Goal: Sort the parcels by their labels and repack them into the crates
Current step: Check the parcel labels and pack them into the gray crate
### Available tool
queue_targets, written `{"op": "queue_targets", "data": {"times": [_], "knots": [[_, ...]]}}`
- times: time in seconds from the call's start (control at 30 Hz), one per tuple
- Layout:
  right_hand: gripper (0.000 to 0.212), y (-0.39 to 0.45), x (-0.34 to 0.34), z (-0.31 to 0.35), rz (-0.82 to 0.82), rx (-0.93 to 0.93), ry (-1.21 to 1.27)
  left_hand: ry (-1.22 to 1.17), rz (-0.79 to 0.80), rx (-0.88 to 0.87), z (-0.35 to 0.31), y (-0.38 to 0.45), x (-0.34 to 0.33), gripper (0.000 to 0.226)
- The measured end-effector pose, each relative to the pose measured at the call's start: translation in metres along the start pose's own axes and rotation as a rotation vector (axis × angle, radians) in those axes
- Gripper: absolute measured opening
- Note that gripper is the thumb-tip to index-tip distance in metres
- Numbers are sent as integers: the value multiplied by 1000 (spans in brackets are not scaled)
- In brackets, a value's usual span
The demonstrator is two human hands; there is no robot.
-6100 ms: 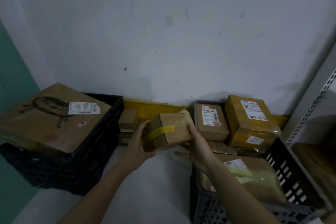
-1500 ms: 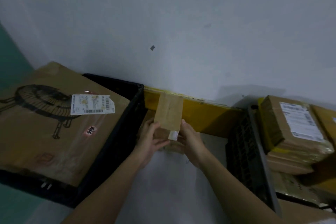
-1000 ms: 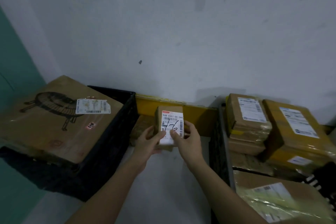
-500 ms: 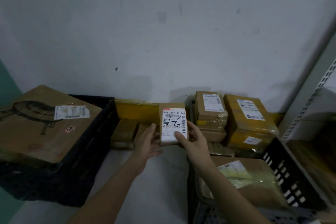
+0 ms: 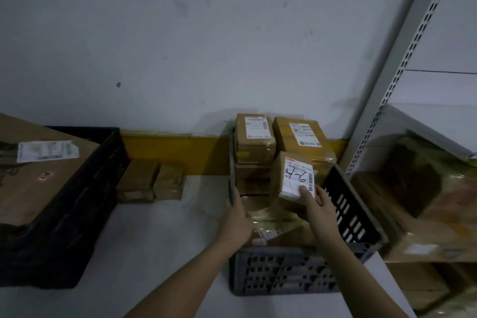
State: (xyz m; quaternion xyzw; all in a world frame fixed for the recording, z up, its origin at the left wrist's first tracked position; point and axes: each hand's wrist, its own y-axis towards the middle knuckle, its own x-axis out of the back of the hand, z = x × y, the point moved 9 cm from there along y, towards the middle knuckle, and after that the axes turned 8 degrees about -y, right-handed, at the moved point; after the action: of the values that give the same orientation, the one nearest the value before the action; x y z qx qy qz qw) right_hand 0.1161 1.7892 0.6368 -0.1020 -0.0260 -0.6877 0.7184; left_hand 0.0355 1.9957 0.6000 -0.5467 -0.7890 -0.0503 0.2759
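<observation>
two bare forearms enter from the lower edge, ending in the left hand (image 5: 236,223) and the right hand (image 5: 318,210). no sleeve, glove, watch, ring or bracelet shows on either. both arms are slender, with short fingernails just discernible in the dim light.

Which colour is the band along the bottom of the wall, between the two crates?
Yellow. The band runs along the foot of the wall, clearest in the head view.
</observation>
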Motion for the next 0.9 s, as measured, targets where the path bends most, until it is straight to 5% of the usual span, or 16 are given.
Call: {"op": "queue_targets", "data": {"times": [0.1,0.27,0.73,0.9], "knots": [[59,0,8,-8,7,0,-112,119,-110,-12,-6,-7,5,85],[23,-3,-27,-6,131,3,-255,157,-145,-1,-11,-12,10,84],[37,-6,-76,10,309,76,-445,117,-161,-8,-5,-11,11,88],[37,-2,-74,21,404,34,-624,-148,24,-94,1,-2,5,105]]}}
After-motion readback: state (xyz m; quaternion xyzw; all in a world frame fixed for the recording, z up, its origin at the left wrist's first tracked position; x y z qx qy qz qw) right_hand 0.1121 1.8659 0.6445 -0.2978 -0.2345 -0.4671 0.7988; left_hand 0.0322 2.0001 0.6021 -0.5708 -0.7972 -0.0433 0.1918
